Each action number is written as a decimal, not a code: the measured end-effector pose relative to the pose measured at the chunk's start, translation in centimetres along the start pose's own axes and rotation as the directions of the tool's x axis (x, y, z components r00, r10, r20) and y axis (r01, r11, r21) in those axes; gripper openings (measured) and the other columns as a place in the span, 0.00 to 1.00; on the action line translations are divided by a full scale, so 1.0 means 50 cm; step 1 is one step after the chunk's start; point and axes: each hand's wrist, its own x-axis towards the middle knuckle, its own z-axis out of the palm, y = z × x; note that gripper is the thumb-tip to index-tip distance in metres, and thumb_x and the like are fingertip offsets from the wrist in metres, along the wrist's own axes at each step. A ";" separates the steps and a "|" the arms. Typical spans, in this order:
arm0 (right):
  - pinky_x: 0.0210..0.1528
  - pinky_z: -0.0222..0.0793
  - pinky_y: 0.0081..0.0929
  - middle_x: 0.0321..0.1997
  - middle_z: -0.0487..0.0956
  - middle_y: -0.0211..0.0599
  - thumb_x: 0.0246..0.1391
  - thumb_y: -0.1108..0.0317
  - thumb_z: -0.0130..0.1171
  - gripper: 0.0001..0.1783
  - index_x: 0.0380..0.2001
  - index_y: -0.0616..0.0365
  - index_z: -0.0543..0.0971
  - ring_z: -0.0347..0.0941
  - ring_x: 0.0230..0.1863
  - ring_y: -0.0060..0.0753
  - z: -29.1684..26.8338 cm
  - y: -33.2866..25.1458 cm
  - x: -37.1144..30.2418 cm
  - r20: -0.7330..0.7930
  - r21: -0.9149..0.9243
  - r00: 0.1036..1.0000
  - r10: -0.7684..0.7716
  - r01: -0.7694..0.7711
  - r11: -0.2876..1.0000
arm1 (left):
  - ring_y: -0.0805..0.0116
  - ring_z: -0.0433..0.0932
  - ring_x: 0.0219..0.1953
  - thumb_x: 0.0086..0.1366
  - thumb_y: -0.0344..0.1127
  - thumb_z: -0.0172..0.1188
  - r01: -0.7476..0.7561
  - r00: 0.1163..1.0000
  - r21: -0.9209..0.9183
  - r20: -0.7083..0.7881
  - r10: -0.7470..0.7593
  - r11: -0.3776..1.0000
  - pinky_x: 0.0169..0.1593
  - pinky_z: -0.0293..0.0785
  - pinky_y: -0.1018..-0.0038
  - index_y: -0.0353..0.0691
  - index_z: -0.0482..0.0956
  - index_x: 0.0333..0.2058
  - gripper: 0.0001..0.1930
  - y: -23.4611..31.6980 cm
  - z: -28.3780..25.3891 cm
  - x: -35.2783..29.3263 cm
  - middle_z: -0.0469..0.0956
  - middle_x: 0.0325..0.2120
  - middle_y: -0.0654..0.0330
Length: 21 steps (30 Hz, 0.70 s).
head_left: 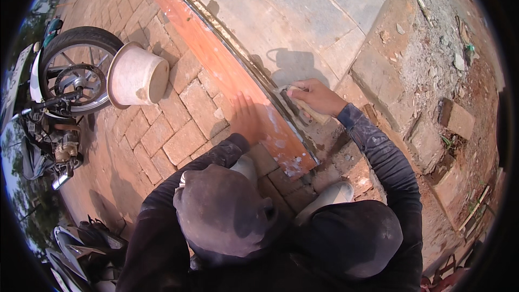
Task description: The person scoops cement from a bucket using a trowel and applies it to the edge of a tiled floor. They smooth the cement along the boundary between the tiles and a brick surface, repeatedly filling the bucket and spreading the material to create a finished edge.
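A long orange board (221, 65), speckled with white paint and grey smears, runs from the far left down to just in front of my knees. My left hand (246, 119) lies on it near its left edge, fingers stretched out. Along the board's right side is a narrow strip of wet-looking grey mortar (259, 82). My right hand (319, 99) is closed around a trowel (288, 96), its greyish working part by the board's right edge. My fingers hide much of the tool.
A pale, dirty bucket (146, 77) lies tipped on the brick paving (186, 140) beside a motorcycle wheel (75, 70). Grey slabs (303, 5) extend beyond the board. Rubble (427, 70) and a loose brick (457, 118) are on the right.
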 end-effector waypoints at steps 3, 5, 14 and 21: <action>0.32 0.68 0.35 0.22 0.75 0.46 0.58 0.54 0.59 0.25 0.34 0.72 0.79 0.73 0.24 0.35 0.012 -0.006 0.122 -0.060 -0.143 0.993 -0.106 0.097 0.985 | 0.27 0.37 0.69 0.37 0.65 0.74 0.032 0.999 0.000 0.036 -0.032 0.999 0.71 0.35 0.49 0.16 0.40 0.63 0.72 0.006 -0.001 0.001 0.39 0.65 0.22; 0.34 0.68 0.35 0.23 0.76 0.50 0.57 0.52 0.61 0.26 0.32 0.73 0.79 0.75 0.27 0.36 0.009 -0.027 0.190 -0.073 -0.193 0.994 -0.079 0.063 0.979 | 0.27 0.38 0.69 0.37 0.64 0.74 0.027 0.999 -0.016 0.035 -0.026 0.999 0.71 0.35 0.49 0.16 0.40 0.63 0.72 0.007 -0.004 0.003 0.40 0.65 0.22; 0.21 0.70 0.33 0.22 0.78 0.46 0.57 0.57 0.62 0.22 0.26 0.70 0.78 0.75 0.18 0.34 -0.014 -0.159 0.357 -0.001 -0.056 0.984 0.177 -0.176 0.983 | 0.28 0.40 0.69 0.37 0.63 0.75 0.037 0.998 0.015 0.055 -0.038 0.999 0.71 0.39 0.49 0.15 0.43 0.63 0.71 0.017 -0.005 0.004 0.41 0.65 0.22; 0.17 0.70 0.30 0.23 0.77 0.40 0.59 0.60 0.59 0.17 0.34 0.68 0.78 0.75 0.19 0.30 -0.037 -0.124 0.295 0.080 -0.100 0.973 0.218 -0.209 0.973 | 0.27 0.41 0.69 0.35 0.62 0.76 -0.001 0.999 -0.034 -0.042 -0.001 0.999 0.70 0.40 0.49 0.15 0.42 0.63 0.72 0.009 0.009 -0.001 0.40 0.65 0.22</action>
